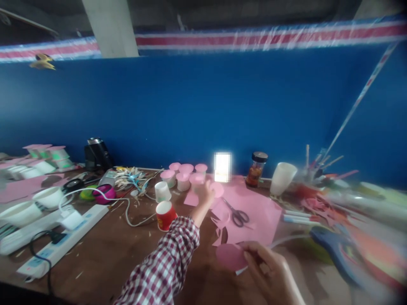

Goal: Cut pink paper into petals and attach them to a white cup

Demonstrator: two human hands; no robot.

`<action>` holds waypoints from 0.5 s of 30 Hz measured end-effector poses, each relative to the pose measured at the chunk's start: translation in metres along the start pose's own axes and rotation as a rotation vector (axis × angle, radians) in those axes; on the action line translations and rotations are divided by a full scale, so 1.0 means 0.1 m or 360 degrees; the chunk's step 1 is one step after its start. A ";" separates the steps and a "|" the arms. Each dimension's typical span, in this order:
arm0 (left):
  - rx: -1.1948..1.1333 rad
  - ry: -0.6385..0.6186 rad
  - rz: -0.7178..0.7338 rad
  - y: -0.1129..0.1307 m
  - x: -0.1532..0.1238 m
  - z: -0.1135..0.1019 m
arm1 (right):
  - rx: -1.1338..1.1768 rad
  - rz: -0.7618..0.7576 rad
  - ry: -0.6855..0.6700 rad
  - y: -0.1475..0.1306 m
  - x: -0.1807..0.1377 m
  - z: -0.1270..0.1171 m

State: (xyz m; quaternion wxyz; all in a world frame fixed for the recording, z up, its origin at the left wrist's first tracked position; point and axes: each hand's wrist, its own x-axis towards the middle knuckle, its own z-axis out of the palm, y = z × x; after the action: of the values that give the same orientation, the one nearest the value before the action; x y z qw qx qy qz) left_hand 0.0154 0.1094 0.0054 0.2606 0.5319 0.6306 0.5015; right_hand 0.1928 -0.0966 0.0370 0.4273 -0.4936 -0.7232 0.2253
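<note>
My right hand pinches a pink paper circle by its right edge, low in front. A small white strip shows under the circle. My left arm, in a checked sleeve, stretches forward, and my left hand is at the group of paper cups topped with pink discs. Another pink disc lies just right of that hand; its fingers are blurred, so whether they hold anything is unclear. Scissors with dark handles rest on a pink paper sheet between my hands.
A white cup and a red cup stand left of my arm. Power strips with cables lie farther left. Behind the sheet are a glowing screen and a lidded jar. A blue glue gun is at right.
</note>
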 end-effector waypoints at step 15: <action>-0.0956 -0.1151 -0.0810 0.05 -1.51 -0.95 | -0.0138 -0.0651 -0.0184 -0.08 0.27 0.07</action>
State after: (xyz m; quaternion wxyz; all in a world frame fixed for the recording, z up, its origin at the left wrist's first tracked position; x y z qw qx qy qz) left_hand -0.0197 -0.0656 0.0135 0.7154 0.4031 0.4382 0.3656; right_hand 0.1788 -0.0745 0.0497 0.4003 -0.3409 -0.8406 0.1303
